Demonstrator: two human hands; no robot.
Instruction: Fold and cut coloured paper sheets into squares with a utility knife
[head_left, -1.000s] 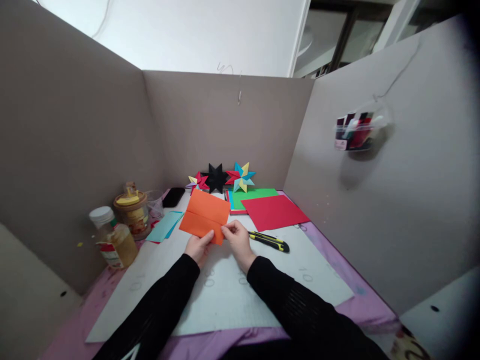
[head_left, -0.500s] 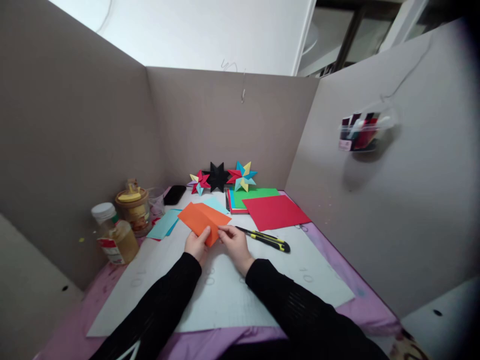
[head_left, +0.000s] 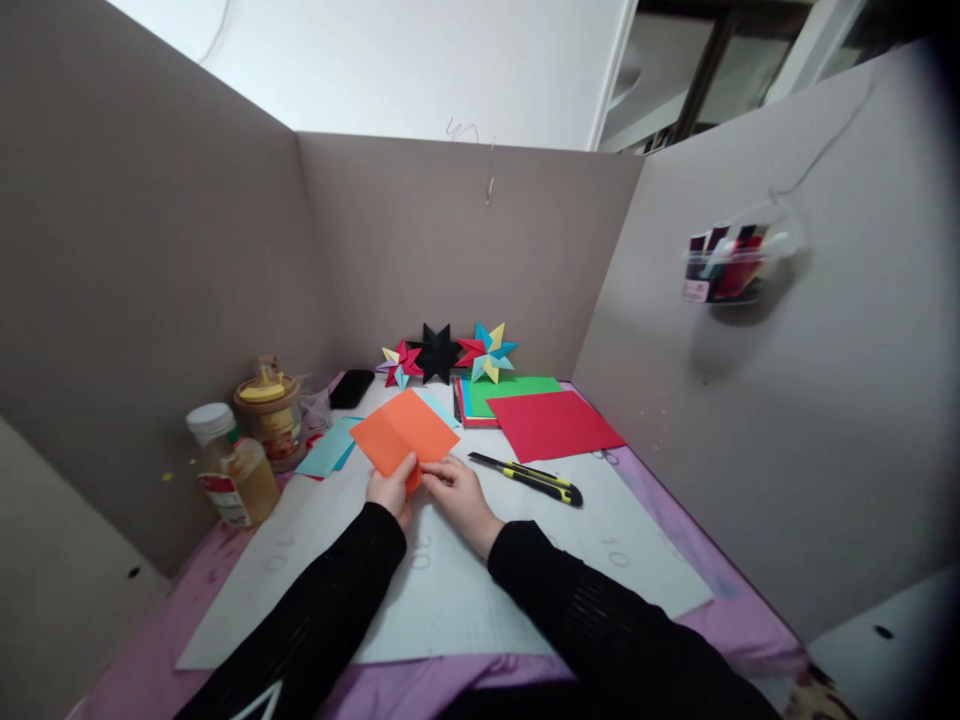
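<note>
An orange sheet of paper [head_left: 405, 430] with a crease down its middle is held up over the white board [head_left: 465, 610]. My left hand [head_left: 390, 490] pinches its lower corner, thumb on top. At the same corner, my right hand [head_left: 457, 492] is closed, thumb and fingertips together at the paper's lower right edge. A black and yellow utility knife [head_left: 536, 478] lies just right of my right hand. Light blue paper pieces [head_left: 328, 448] rest to the left of the orange sheet, and another light blue piece [head_left: 441, 408] shows partly behind it.
Folded paper stars [head_left: 437, 353] lean along the back wall. Red paper [head_left: 555, 425] and green paper [head_left: 514, 393] lie at the back right. On the left stand a glue bottle [head_left: 236, 475], a lidded jar [head_left: 271, 420], a clear cup [head_left: 313, 402] and a black phone [head_left: 352, 388].
The orange paper has opened out flatter, its right part no longer angled behind the left. My right hand has shifted slightly left and down along its lower corner.
</note>
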